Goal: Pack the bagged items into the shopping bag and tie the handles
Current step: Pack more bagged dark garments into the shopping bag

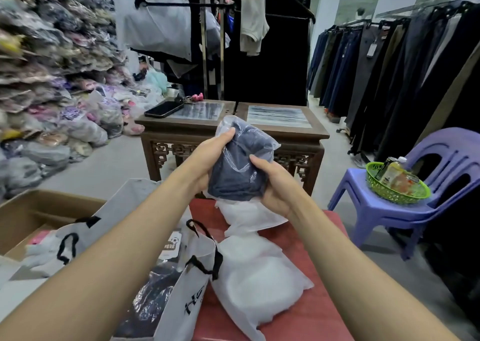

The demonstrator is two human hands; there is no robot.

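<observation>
Red tabletop (319, 312) carries two white bagged items (255, 283), and the grey shopping bag (181, 301) stands open at its left edge. Above the far edge my left hand (207, 156) and right hand (275, 184) both clasp a clear-bagged dark garment (237, 169). Beyond stand a carved wooden table (233, 133), trouser racks (389, 68) and a purple chair (389, 205).

You see a grey floor (111, 164) and a dark wooden table (231, 130) ahead. A purple plastic chair (405, 205) stands on your right, near a rack of dark trousers (376, 68).
</observation>
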